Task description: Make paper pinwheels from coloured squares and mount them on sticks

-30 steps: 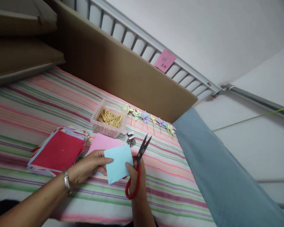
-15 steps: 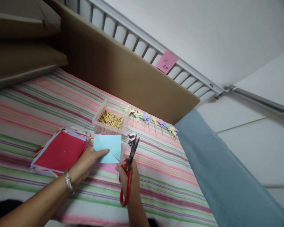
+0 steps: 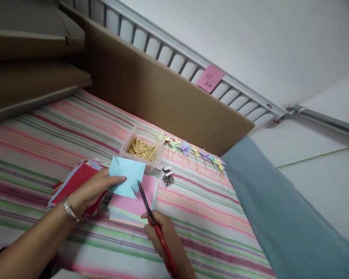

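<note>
Between thumb and fingers, my left hand (image 3: 103,184) grips a light blue paper square (image 3: 127,172) with slits cut in from its corners. My right hand (image 3: 163,232) holds red-handled scissors (image 3: 147,203), their dark blades looking closed and the tip close to the paper's lower right corner. Under the blue square lies a stack of pastel paper squares (image 3: 133,205), pink on top. Partly hidden behind my left forearm is a pile of cut squares (image 3: 72,186), with a red one on top.
A clear plastic box (image 3: 158,153) holds many short wooden sticks (image 3: 142,149). In front of it sits a small open packet of metal pins (image 3: 167,179). Finished paper pinwheels (image 3: 184,148) line the foot of a cardboard panel (image 3: 168,97). Folded cardboard (image 3: 37,77) is at upper left.
My left hand has lifted and turned the blue square to the left, off the stack. The scissors have swung to point up and left, and their blades have come together.
</note>
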Demonstrator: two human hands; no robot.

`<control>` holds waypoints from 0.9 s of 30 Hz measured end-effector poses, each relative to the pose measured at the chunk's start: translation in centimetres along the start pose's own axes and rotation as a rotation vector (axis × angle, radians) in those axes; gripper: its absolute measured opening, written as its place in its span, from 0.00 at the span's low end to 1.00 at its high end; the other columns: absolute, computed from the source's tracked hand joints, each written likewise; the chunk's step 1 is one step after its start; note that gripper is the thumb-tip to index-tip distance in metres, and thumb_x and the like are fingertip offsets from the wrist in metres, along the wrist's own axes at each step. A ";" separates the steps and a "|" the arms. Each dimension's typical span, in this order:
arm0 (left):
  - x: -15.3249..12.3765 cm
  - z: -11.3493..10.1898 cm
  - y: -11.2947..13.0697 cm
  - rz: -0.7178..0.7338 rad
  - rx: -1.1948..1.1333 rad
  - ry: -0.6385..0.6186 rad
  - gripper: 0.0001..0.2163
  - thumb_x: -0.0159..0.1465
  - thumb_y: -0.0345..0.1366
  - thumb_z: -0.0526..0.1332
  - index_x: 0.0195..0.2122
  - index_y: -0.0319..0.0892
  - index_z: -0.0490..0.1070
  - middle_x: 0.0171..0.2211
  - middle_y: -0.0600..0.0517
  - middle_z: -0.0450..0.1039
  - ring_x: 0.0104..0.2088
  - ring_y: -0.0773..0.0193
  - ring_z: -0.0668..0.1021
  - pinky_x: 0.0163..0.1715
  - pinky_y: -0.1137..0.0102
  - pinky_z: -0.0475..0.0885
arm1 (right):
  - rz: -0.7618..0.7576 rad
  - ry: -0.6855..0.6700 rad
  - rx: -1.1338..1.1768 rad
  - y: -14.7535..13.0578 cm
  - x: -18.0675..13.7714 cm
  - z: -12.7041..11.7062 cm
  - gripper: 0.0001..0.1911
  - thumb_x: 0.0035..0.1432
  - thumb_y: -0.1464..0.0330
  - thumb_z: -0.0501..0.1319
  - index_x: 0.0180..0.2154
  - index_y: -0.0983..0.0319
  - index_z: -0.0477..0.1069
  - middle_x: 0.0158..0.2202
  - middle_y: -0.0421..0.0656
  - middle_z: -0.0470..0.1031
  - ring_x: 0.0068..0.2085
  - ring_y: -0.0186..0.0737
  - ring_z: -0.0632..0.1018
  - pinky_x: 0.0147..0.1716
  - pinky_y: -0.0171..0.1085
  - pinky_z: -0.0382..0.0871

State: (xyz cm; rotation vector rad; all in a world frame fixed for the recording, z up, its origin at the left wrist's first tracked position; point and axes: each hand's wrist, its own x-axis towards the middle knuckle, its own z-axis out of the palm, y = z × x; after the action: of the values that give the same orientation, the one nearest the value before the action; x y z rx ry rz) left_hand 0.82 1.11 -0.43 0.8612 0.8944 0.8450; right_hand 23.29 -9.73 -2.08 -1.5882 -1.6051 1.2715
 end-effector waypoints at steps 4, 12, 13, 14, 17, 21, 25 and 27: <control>0.0 -0.2 0.2 -0.008 -0.037 0.008 0.13 0.48 0.38 0.69 0.33 0.39 0.79 0.30 0.48 0.81 0.31 0.57 0.80 0.36 0.68 0.72 | 0.034 -0.045 -0.013 -0.9 -0.3 0.1 0.12 0.52 0.64 0.62 0.39 0.62 0.72 0.22 0.34 0.58 0.23 0.29 0.59 0.21 0.29 0.54; -0.2 0.0 0.6 -0.031 -0.036 0.029 0.15 0.46 0.38 0.70 0.34 0.37 0.78 0.30 0.47 0.81 0.31 0.57 0.80 0.36 0.68 0.72 | 0.040 -0.121 0.001 -1.0 -0.4 0.0 0.13 0.52 0.63 0.62 0.39 0.62 0.72 0.22 0.34 0.57 0.23 0.29 0.59 0.22 0.29 0.53; -0.2 0.1 0.7 -0.030 -0.035 0.028 0.15 0.46 0.38 0.70 0.34 0.37 0.78 0.30 0.47 0.81 0.31 0.56 0.80 0.36 0.67 0.72 | 0.042 -0.125 -0.001 -1.0 -0.4 0.0 0.13 0.52 0.63 0.62 0.39 0.62 0.72 0.22 0.34 0.57 0.23 0.29 0.59 0.22 0.29 0.53; -0.3 0.1 0.6 -0.030 -0.034 0.023 0.15 0.46 0.38 0.70 0.35 0.37 0.78 0.30 0.47 0.81 0.31 0.56 0.80 0.36 0.67 0.72 | 0.045 -0.124 -0.004 -0.9 -0.4 0.1 0.12 0.52 0.63 0.62 0.39 0.61 0.73 0.22 0.34 0.57 0.23 0.29 0.59 0.22 0.29 0.54; -0.4 0.0 0.4 -0.032 -0.020 -0.004 0.14 0.47 0.38 0.69 0.34 0.37 0.78 0.30 0.47 0.81 0.31 0.56 0.79 0.35 0.67 0.72 | 0.052 -0.112 -0.019 -0.8 -0.3 0.2 0.12 0.52 0.64 0.62 0.39 0.61 0.73 0.22 0.34 0.58 0.23 0.29 0.59 0.22 0.29 0.53; -0.2 -0.2 -0.1 -0.018 -0.008 -0.035 0.12 0.48 0.38 0.68 0.33 0.38 0.78 0.30 0.47 0.81 0.31 0.57 0.79 0.35 0.68 0.72 | 0.049 -0.105 -0.023 -0.7 -0.3 0.2 0.12 0.51 0.64 0.63 0.39 0.61 0.73 0.22 0.34 0.58 0.23 0.29 0.59 0.21 0.29 0.54; 0.1 -0.2 -0.4 -0.008 -0.007 -0.027 0.11 0.48 0.37 0.68 0.31 0.38 0.78 0.30 0.47 0.81 0.31 0.56 0.79 0.35 0.67 0.72 | 0.033 -0.116 -0.026 -0.7 -0.2 0.2 0.12 0.52 0.64 0.62 0.39 0.61 0.73 0.23 0.34 0.58 0.23 0.29 0.60 0.21 0.29 0.54; 0.2 -0.2 -0.4 -0.004 -0.006 -0.022 0.10 0.48 0.37 0.68 0.31 0.39 0.78 0.30 0.48 0.81 0.31 0.57 0.79 0.35 0.67 0.72 | 0.028 -0.117 -0.034 -0.7 -0.1 0.3 0.12 0.52 0.64 0.62 0.39 0.61 0.73 0.23 0.34 0.58 0.23 0.29 0.60 0.21 0.29 0.55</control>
State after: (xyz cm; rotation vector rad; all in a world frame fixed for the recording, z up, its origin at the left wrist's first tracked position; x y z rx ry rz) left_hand 0.79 1.16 -0.96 0.8617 0.8744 0.8325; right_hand 22.76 -9.83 -1.51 -1.5882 -1.6893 1.3814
